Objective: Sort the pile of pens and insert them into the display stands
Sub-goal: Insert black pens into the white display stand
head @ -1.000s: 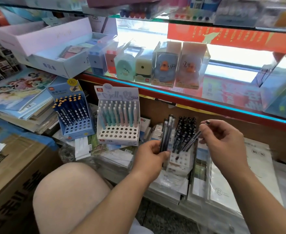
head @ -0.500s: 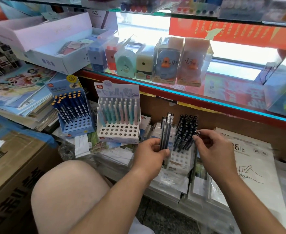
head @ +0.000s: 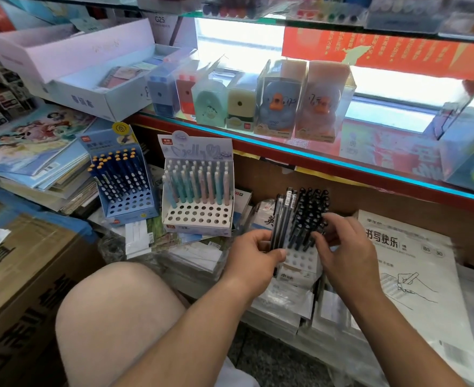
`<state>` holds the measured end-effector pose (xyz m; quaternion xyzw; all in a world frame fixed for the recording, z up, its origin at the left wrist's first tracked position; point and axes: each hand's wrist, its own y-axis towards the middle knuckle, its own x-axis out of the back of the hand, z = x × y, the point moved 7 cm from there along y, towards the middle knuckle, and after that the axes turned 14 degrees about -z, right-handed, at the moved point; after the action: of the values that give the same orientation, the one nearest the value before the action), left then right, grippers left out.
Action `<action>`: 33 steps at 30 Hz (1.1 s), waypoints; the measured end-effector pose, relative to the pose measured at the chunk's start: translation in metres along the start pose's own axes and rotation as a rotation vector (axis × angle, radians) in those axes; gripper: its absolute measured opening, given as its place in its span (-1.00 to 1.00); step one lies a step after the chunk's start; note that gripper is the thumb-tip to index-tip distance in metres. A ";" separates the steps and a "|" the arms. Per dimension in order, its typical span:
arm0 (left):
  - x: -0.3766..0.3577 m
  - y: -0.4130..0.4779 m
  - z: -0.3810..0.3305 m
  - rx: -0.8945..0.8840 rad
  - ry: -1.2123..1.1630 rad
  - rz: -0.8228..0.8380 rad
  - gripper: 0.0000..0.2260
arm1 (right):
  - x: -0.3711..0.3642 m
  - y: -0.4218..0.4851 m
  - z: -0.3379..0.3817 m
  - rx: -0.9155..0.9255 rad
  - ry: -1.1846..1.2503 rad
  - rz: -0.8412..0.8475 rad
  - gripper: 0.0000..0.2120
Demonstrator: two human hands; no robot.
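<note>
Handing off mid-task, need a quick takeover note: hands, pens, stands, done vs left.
Left hand: grips a bundle of dark pens, upright beside the white stand.
Right hand: fingers among the black pens in that stand; unclear whether it pinches one.
Done: white stand's back rows filled.
Left: its front holes are empty; seat the bundle there. Blue stand and pastel stand also show empty front holes.
</note>
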<state>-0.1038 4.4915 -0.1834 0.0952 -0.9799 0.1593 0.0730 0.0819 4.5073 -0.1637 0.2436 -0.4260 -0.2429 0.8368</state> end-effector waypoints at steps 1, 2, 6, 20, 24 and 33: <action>0.000 0.000 0.000 -0.002 0.002 0.002 -0.85 | 0.001 0.000 0.000 0.008 0.006 -0.005 -0.72; 0.000 0.000 0.000 -0.005 0.002 0.004 -0.85 | 0.002 -0.001 0.001 0.025 0.010 -0.007 -0.76; -0.001 -0.001 0.000 -0.007 -0.001 0.011 -0.84 | 0.000 -0.004 0.002 0.089 0.007 -0.005 -0.83; -0.020 -0.014 -0.003 -0.033 0.068 0.246 -0.82 | 0.027 0.020 0.019 -0.503 0.594 0.199 -0.88; -0.024 -0.016 -0.001 -0.052 0.070 0.284 -0.82 | 0.025 0.016 0.023 -0.479 0.576 0.285 -0.82; 0.001 0.002 0.006 0.034 -0.033 -0.011 -0.88 | 0.054 0.028 -0.007 -0.455 0.380 -0.115 -0.90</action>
<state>-0.1056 4.4911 -0.1897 0.1043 -0.9777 0.1737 0.0559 0.1214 4.4976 -0.1183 0.1148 -0.1819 -0.3290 0.9195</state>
